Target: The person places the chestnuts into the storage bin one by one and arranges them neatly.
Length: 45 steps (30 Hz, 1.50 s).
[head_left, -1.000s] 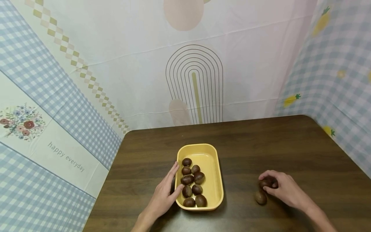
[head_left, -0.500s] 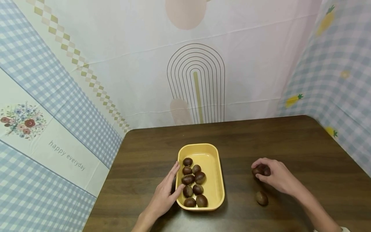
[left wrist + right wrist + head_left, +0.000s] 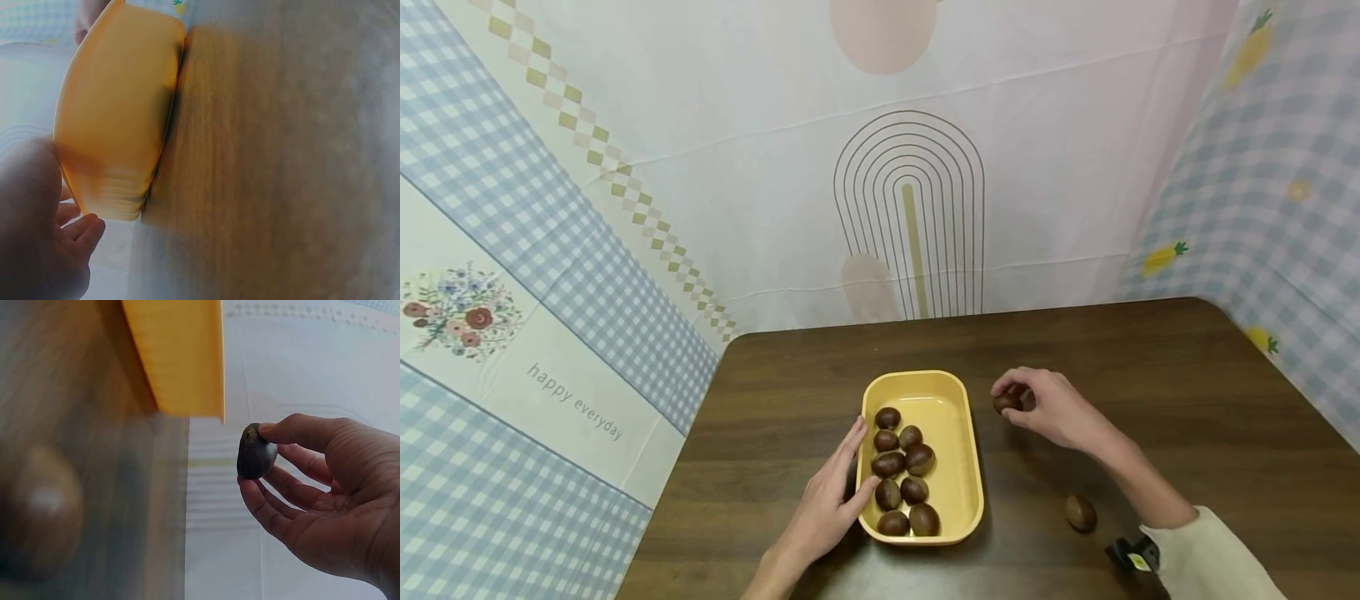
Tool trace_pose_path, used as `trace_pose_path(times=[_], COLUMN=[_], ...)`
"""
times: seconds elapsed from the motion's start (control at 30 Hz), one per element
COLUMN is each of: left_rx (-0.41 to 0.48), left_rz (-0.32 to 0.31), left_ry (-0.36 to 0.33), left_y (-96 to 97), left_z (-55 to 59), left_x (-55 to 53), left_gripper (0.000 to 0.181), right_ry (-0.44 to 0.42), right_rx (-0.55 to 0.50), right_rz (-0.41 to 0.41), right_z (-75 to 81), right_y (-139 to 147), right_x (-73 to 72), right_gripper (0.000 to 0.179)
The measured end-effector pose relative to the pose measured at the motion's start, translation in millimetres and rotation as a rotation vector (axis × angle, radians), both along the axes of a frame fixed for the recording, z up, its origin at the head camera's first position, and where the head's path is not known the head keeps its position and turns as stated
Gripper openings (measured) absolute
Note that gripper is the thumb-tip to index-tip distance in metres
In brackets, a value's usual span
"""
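Note:
Several brown chestnuts point(image 3: 919, 459) lie along the left half of a yellow rectangular tray point(image 3: 961, 492). My left hand point(image 3: 823, 504) rests against the tray's left side, its fingers fairly straight and the thumb over the rim. To the right of the tray, above the table, my right hand point(image 3: 1052, 408) pinches a chestnut point(image 3: 1008, 402). The right wrist view shows this chestnut point(image 3: 256, 454) between thumb and fingertips, apart from the tray wall point(image 3: 181, 356). One more chestnut point(image 3: 1081, 512) lies on the table, nearer me and right of the tray.
The dark wooden table point(image 3: 805, 375) ends at a printed cloth point(image 3: 775, 225) behind it. Checked cloths hang at the left and right. A black device point(image 3: 1135, 554) sits by my right sleeve point(image 3: 1202, 554).
My right hand has lifted a chestnut from beside the other loose one and carried it left and away from me, towards the tray. The left hand has stayed on the tray.

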<state>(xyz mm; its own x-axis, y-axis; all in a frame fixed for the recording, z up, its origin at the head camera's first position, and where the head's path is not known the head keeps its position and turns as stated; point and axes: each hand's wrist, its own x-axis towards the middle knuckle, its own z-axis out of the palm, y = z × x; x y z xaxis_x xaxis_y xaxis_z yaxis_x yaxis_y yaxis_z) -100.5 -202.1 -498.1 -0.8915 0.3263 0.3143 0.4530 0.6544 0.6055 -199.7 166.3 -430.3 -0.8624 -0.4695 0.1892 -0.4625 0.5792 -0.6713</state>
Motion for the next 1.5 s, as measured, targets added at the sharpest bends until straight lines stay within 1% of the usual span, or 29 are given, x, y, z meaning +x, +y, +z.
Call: trace_pose_path(times=[0.2, 0.4, 0.6, 0.77, 1.0, 1.13, 1.27, 1.5], left_rx=[0.003, 0.01, 0.008, 0.003, -0.007, -0.01, -0.005, -0.002], left_rz=[0.0, -0.001, -0.005, -0.001, -0.011, -0.011, -0.009, -0.01], left_ry=[-0.01, -0.011, -0.014, 0.0, 0.016, 0.012, -0.005, 0.017], left_y=[-0.4, -0.6, -0.7, -0.6, 0.2, 1.4, 1.6, 0.6], left_z=[-1.1, -0.7, -1.7, -2.5, -1.3, -0.7, -0.1, -0.1], left_x=[-0.3, -0.5, -1.0, -1.6, -2.5, -2.6, -2.2, -1.3], left_gripper=[0.073, 0.073, 0.075, 0.074, 0.071, 0.07, 0.069, 0.069], right_ry=[-0.017, -0.023, -0.016, -0.007, -0.003, -0.004, -0.033, -0.026], right_rx=[-0.04, -0.041, -0.021, 0.036, 0.106, 0.133, 0.14, 0.141], right_rz=[0.055, 0.107, 0.15, 0.154, 0.158, 0.158, 0.145, 0.14], right_z=[-0.6, -3.0, -9.8, -15.7, -26.6, -32.3, -33.2, -31.3], right_y=[-32, -65, -96, -115, -132, -135, -137, -138], right_x=[-15.0, -25.3, -32.6, -38.5, -46.8, -47.9, -45.5, -42.0], right_gripper=[0.021, 0.019, 0.02, 0.021, 0.02, 0.019, 0.018, 0.015])
